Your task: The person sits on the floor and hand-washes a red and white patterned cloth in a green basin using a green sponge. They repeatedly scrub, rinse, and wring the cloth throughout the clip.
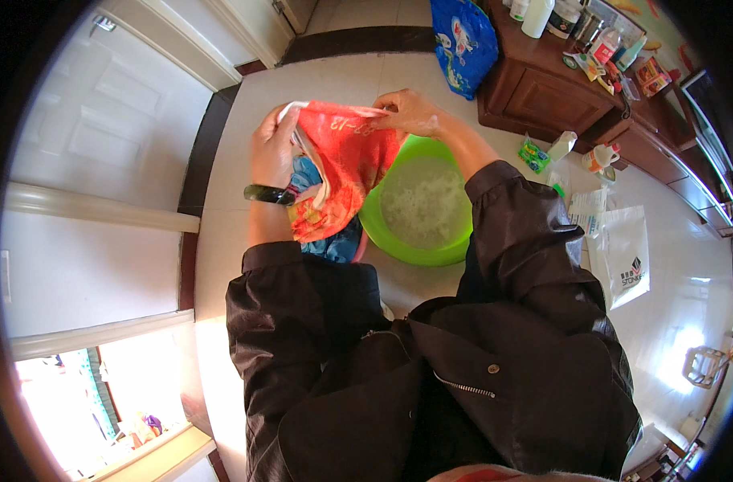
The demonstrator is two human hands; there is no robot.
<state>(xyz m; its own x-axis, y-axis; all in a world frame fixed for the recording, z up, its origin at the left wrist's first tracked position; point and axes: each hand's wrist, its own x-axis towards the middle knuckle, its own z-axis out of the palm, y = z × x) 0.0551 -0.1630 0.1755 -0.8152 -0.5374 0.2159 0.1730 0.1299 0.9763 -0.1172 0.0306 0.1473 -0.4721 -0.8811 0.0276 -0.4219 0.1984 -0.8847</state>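
A red cloth (348, 150) with a white edge and printed marks is spread between my two hands. My left hand (273, 147) grips its white-edged left corner; a dark band circles that wrist. My right hand (411, 113), with a little foam near the wrist, pinches the upper right edge. The cloth hangs in folds over blue fabric (330, 247), which lies in a pinkish container (361, 248) mostly hidden by the cloth. Just right of the cloth, a bright green basin (402, 256) on the floor holds cloudy, foamy water (425, 202).
A blue printed bag (466, 48) leans by a brown wooden cabinet (544, 96) topped with bottles and packets. A green packet (533, 155), a white jug (601, 158) and a white plastic bag (622, 259) lie or stand on the tiled floor at right. White doors (113, 114) line the left.
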